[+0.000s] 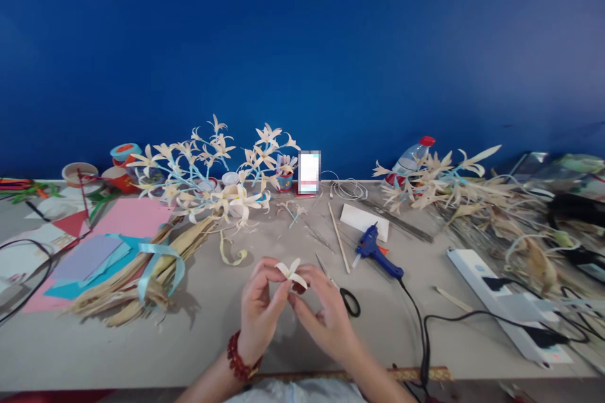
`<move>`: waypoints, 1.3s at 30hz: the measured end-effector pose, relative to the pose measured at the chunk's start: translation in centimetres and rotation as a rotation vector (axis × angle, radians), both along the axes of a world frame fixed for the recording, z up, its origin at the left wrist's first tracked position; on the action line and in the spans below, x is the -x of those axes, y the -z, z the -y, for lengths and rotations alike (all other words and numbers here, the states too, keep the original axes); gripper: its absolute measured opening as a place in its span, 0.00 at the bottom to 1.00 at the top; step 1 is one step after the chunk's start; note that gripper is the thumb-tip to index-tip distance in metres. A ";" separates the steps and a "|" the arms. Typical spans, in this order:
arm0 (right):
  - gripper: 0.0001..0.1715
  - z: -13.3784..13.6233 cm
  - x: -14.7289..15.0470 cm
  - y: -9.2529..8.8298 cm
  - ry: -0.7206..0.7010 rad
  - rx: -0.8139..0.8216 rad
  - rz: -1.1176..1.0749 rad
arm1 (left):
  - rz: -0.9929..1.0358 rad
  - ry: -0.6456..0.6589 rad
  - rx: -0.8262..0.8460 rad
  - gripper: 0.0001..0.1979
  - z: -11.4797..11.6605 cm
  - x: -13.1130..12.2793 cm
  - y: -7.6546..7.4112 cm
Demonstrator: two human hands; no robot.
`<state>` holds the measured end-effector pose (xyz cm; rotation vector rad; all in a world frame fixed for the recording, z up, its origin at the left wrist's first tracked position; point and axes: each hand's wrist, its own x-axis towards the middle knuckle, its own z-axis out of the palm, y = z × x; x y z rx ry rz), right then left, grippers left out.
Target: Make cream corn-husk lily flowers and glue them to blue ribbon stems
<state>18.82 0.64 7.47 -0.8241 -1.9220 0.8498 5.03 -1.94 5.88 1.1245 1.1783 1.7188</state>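
Between my two hands, over the near middle of the table, is a small cream-white handmade flower (293, 272) with several pointed petals spread outward. My left hand (265, 299), with a red bead bracelet (239, 359) at its wrist, pinches the flower from the left. On the other side the fingers of my right hand (326, 312) close on it too, thumb and fingertips at its base. The fingers hide the flower's lower part. Just right of my right hand lies a pair of scissors (350, 302) with dark handles, partly covered by that hand.
A blue glue gun (375, 252) lies to the right, its black cord running to a white power strip (496, 308). Finished flower branches (208, 157) stand at the back left, others (439, 176) at the back right. Bundled dried husks (142, 283) and coloured paper (85, 258) lie left.
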 end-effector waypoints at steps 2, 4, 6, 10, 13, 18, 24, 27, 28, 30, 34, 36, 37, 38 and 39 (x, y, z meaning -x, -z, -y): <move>0.09 0.0 0.4 0.1 0.020 -0.023 -0.022 | 0.018 -0.007 0.009 0.04 0.0 -0.2 0.0; 0.08 -0.1 0.7 0.5 0.026 0.001 -0.063 | 0.015 -0.019 0.009 0.04 0.0 -0.2 0.1; 0.06 -0.2 0.9 0.9 0.024 0.073 -0.123 | 0.018 -0.017 0.010 0.04 0.0 -0.3 0.2; 0.10 -0.3 1.1 2.0 -0.022 0.323 -0.267 | 0.176 0.077 0.054 0.04 0.0 -0.3 0.3; 0.14 -0.5 1.1 2.6 -0.061 0.521 -0.384 | 0.313 0.184 0.122 0.04 -0.1 -0.3 0.0; 0.18 -0.6 1.3 3.0 -0.088 0.675 -0.469 | 0.420 0.248 0.219 0.05 -0.4 -0.2 -0.2; 0.11 -0.6 0.2 3.0 -0.084 0.428 -0.270 | 0.300 0.171 0.191 0.04 -0.2 0.1 0.6; 0.11 -2.0 -3.4 3.3 0.057 0.171 0.000 | 0.099 0.070 0.120 0.02 0.1 0.9 1.2; 0.11 -2.8 -5.1 3.4 0.148 0.087 0.080 | 0.047 0.042 0.090 0.01 0.2 1.2 1.4; 0.10 -4.4 -8.9 3.5 0.403 -0.053 0.252 | -0.021 0.022 0.058 0.01 0.1 1.7 1.8; 0.18 -8.0 -15.5 4.2 0.664 -0.126 0.679 | -0.028 0.037 0.057 0.02 -0.2 2.0 2.3; 0.24 -9.5 -17.1 4.9 0.624 -0.076 0.847 | -0.025 0.034 0.061 0.02 -0.2 1.8 2.5; 0.26 -10.1 -17.4 5.2 0.604 -0.059 0.881 | -0.021 0.030 0.068 0.02 -0.3 1.8 2.6; 0.27 -10.6 -17.6 5.6 0.582 -0.046 0.902 | -0.012 0.025 0.075 0.02 -0.3 1.7 2.7; 0.27 -11.0 -17.6 6.0 0.564 -0.039 0.908 | -0.002 0.021 0.084 0.02 -0.3 1.7 2.8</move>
